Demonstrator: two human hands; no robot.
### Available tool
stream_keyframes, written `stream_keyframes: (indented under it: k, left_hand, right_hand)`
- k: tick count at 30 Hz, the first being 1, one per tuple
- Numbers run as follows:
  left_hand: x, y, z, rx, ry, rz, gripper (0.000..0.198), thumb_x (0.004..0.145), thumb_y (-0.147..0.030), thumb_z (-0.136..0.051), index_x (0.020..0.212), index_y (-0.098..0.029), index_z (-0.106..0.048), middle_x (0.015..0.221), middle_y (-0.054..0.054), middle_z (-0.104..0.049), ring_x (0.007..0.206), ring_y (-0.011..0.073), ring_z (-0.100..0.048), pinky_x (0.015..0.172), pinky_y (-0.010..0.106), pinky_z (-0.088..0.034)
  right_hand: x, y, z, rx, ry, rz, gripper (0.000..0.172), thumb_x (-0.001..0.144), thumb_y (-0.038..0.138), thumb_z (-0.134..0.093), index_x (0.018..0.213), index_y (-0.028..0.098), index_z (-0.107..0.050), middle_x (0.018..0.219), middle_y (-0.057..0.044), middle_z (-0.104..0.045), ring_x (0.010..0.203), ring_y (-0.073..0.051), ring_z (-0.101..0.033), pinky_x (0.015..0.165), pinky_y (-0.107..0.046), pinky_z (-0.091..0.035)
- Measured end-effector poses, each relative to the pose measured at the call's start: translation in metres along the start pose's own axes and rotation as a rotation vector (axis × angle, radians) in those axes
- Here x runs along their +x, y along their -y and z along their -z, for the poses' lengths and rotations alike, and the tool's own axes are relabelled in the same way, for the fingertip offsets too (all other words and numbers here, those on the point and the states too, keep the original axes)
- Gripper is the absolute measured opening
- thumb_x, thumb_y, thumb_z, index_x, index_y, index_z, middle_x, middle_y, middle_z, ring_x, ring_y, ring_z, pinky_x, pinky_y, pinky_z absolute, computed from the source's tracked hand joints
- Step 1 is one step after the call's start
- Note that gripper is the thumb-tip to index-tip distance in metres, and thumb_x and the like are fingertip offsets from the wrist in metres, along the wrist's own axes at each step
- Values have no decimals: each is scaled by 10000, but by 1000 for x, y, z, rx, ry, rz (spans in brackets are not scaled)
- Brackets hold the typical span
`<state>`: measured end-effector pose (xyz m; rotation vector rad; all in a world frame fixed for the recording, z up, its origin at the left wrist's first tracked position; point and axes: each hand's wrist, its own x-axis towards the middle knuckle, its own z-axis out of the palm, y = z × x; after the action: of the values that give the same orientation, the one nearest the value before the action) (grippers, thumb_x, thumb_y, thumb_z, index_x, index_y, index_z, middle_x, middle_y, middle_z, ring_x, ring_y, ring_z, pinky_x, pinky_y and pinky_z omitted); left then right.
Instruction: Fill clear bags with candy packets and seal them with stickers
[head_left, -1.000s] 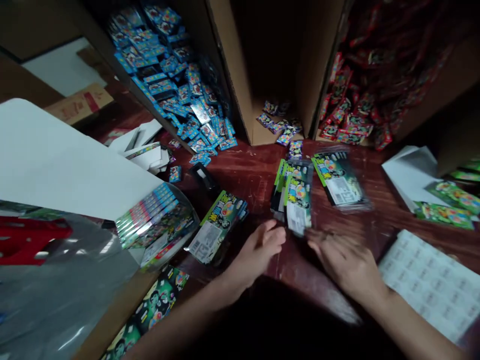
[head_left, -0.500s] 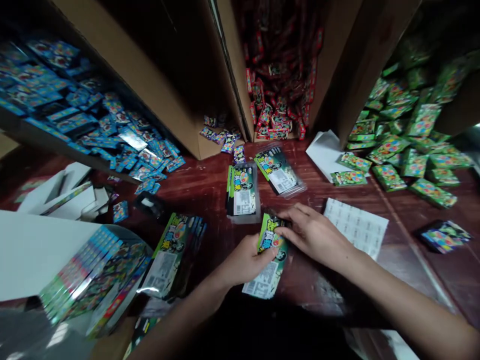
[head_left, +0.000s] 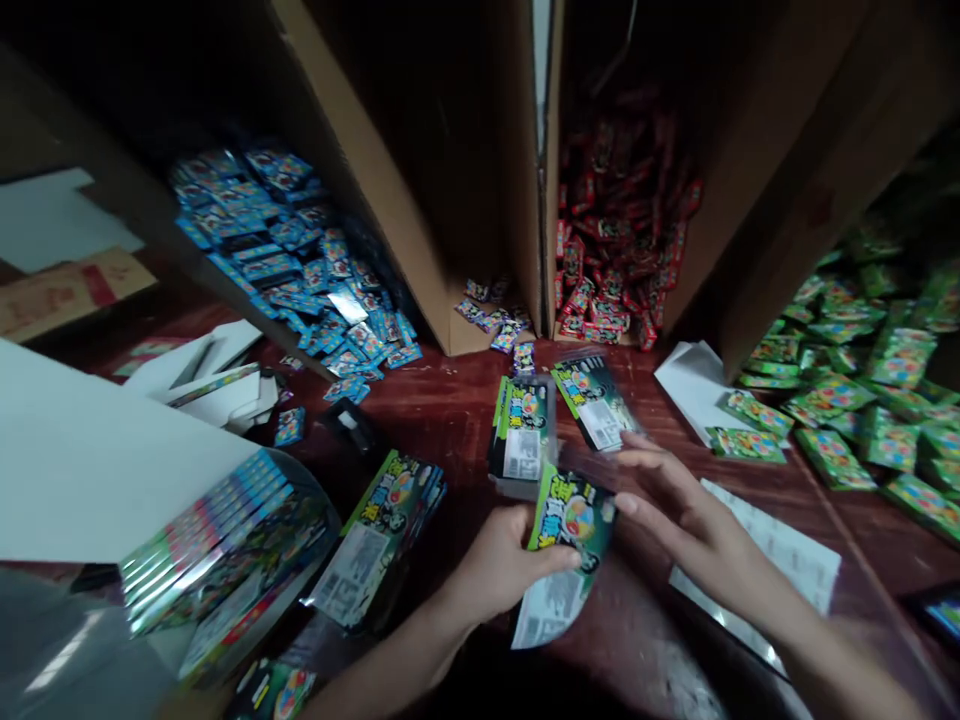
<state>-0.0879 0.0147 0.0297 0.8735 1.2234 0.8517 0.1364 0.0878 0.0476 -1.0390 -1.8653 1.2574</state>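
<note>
My left hand (head_left: 514, 560) grips a green-and-black printed bag (head_left: 574, 520) by its left side, thumb across the front. The bag's lower part bends toward me. At its upper right edge is my right hand (head_left: 675, 505), fingers apart, the thumb at or very close to the edge; whether it touches I cannot tell. Just beyond lie two stacks of similar bags, a left stack (head_left: 523, 430) and a right stack (head_left: 596, 405). A thicker pile of them (head_left: 375, 540) rests left of my left hand. A white label sheet (head_left: 780, 550) lies partly beneath my right forearm.
Tall cardboard boxes hold blue packets (head_left: 300, 260), purple packets (head_left: 495, 310), red packets (head_left: 615, 260) and green packets (head_left: 862, 360). Far left, a bin (head_left: 315, 480) holds striped printed packs. A black object (head_left: 349, 425) and white card pieces (head_left: 225, 370) lie nearby.
The view has shifted, so the scene sits lower and further right. My right hand has loosened from the bag's top and its fingers have spread. My left hand still grips the bag, now more bent.
</note>
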Motion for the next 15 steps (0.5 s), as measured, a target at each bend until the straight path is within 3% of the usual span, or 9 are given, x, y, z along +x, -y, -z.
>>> stream_keyframes:
  k: [2, 4, 6, 8, 11, 15]
  left_hand:
    - [6, 0, 2, -19, -140, -49, 388, 695, -286, -842, 1044, -146, -745, 1000, 68, -762, 881, 216, -694, 822, 326, -535]
    - [12, 1, 2, -7, -234, -88, 397, 687, -299, -848, 1037, -137, -753, 1011, 85, -768, 902, 238, -703, 819, 327, -540]
    - [18, 3, -1, -7, -295, -105, 387, 697, -308, -842, 1029, -130, -755, 1004, 92, -771, 894, 243, -705, 805, 316, -537]
    - [24, 7, -5, -40, -327, -114, 382, 722, -333, -827, 1028, -119, -748, 999, 99, -769, 885, 238, -699, 801, 311, -530]
    - [28, 12, -12, -109, -307, -122, 416, 764, -395, -806, 1054, -107, -729, 1024, 115, -755, 903, 229, -686, 822, 310, -518]
    - [27, 12, -13, -298, -117, -90, 505, 784, -439, -795, 1154, -113, -687, 1094, 131, -735, 977, 229, -681, 878, 313, -509]
  right_hand:
    - [-2, -8, -26, 131, -103, -77, 414, 954, 451, -593, 1313, 279, -483, 1286, -91, -652, 1210, -227, -624, 1016, -395, -526]
    - [-6, -11, -50, 169, -59, -150, 414, 969, 493, -546, 1297, 251, -476, 1272, -95, -660, 1186, -220, -639, 969, -347, -547]
    - [-8, -12, -69, 98, -16, -213, 386, 988, 523, -485, 1240, 232, -510, 1223, -93, -685, 1137, -224, -664, 940, -331, -549]
    - [-9, -16, -81, -31, -60, -246, 380, 1002, 539, -429, 1189, 227, -536, 1132, -89, -720, 1036, -240, -704, 870, -335, -558]
    - [-8, -31, -88, -242, -182, -218, 377, 1005, 534, -396, 1149, 224, -555, 1028, -95, -745, 891, -269, -734, 733, -341, -550]
    - [-8, -50, -87, -399, -269, -168, 378, 1024, 516, -332, 1015, 224, -571, 857, -92, -745, 714, -267, -727, 596, -321, -493]
